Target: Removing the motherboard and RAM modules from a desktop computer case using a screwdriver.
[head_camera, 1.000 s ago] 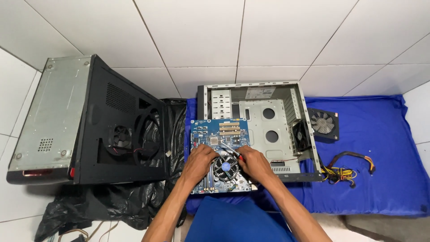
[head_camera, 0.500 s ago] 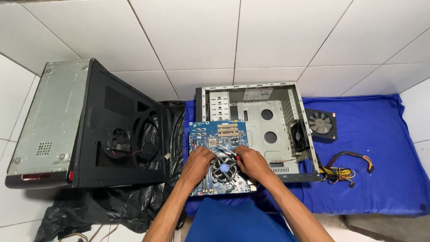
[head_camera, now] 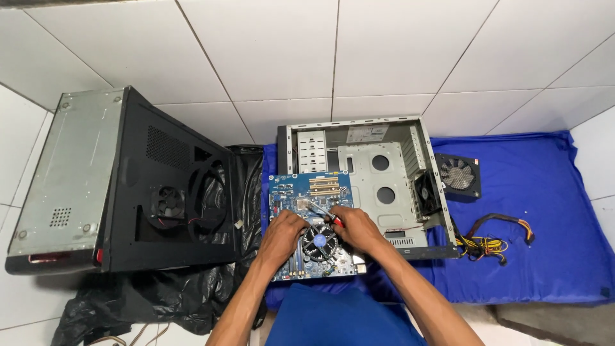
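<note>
A blue motherboard (head_camera: 312,192) lies on the blue mat in front of me, partly inside an open silver computer case (head_camera: 378,182). A round black cooler fan (head_camera: 318,242) sits on the board's near half. My left hand (head_camera: 282,234) rests on the board, its fingers touching the fan's left edge. On the fan's upper right, my right hand (head_camera: 357,229) grips a red-handled screwdriver (head_camera: 325,214). The metal shaft points up-left over the board. My forearms hide the board's near corners.
A black computer case (head_camera: 147,192) with a side fan stands at the left on a black plastic bag (head_camera: 128,301). A loose power supply (head_camera: 459,175) and a bundle of coloured cables (head_camera: 493,238) lie on the blue mat (head_camera: 551,205) at the right. White tiles surround the mat.
Both hands stay at the cooler fan with only small finger shifts. The view has drifted slightly, and nothing else has moved.
</note>
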